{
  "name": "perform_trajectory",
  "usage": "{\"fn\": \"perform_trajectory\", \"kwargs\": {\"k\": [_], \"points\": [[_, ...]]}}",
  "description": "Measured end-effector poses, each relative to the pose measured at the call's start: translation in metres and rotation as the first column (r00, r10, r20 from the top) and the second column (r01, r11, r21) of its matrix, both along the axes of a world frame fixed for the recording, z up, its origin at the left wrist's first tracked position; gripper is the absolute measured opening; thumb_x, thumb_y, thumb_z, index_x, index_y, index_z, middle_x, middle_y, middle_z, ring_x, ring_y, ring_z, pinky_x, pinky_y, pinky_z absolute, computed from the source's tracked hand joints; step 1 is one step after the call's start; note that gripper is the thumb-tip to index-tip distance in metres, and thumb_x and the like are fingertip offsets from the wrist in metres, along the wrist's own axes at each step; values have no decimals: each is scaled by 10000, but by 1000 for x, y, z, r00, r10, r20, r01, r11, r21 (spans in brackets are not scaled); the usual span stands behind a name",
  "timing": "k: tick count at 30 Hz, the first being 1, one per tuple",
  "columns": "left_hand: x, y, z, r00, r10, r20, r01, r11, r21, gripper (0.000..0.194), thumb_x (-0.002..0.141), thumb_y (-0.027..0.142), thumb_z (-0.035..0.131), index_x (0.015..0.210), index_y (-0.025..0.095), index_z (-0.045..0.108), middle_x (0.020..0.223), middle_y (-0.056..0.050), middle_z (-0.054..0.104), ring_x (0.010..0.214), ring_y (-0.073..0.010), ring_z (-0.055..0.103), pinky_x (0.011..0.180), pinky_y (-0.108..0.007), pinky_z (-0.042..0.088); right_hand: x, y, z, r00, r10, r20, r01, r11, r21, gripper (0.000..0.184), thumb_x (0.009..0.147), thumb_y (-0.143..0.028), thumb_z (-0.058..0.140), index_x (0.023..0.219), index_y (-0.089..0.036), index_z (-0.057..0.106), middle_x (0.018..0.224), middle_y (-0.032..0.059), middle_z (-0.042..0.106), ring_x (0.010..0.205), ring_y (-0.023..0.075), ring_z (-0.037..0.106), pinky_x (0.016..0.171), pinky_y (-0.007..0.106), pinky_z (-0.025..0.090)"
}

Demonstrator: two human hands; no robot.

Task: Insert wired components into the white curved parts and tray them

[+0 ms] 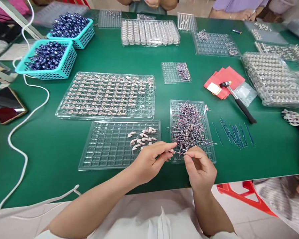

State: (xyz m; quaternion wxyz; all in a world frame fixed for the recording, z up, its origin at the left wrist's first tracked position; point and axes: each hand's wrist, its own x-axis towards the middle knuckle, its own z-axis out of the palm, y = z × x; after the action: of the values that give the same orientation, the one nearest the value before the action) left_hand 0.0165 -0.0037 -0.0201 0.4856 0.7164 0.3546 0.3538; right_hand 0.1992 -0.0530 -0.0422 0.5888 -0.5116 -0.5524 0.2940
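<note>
My left hand (150, 161) and my right hand (199, 167) meet near the table's front edge, both pinched round a small wired part (177, 151) whose thin leads stretch between them. They hover over the near end of a clear tray (209, 146) piled with purple wired components (189, 127). To the left lies a clear compartment tray (107, 146) holding a few pink pieces (142, 137). Beyond it sits a larger clear tray (64, 111) filled with rows of pink round parts.
Green table (52, 149) with two teal baskets of blue parts (48, 58), more clear trays at the back, a hammer (238, 101) on red paper, blue wires (234, 132), a phone (6, 104), a white cable (22, 126). Other people sit opposite and at right.
</note>
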Motion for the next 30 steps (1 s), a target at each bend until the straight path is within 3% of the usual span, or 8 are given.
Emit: {"fn": "perform_trajectory", "kwargs": {"k": [19,30], "points": [[3,1,3,998,49,-26,-47,997,60,346,936,64,556,1240,184,668,971,-63,739,863,-150,707,775,-262,589,-1,2,1,999,1,52,-1,1000,-6,185,848,-40,625,883,-218,659,774,1,608,720,149,567,654,307,453],[3,0,-5,994,66,-84,-34,942,334,449,952,39,542,1365,213,554,992,-52,740,895,-151,669,805,-274,555,-3,3,2,970,18,241,-28,999,40,211,831,-42,640,935,-225,653,772,-1,639,710,147,582,665,315,488]]}}
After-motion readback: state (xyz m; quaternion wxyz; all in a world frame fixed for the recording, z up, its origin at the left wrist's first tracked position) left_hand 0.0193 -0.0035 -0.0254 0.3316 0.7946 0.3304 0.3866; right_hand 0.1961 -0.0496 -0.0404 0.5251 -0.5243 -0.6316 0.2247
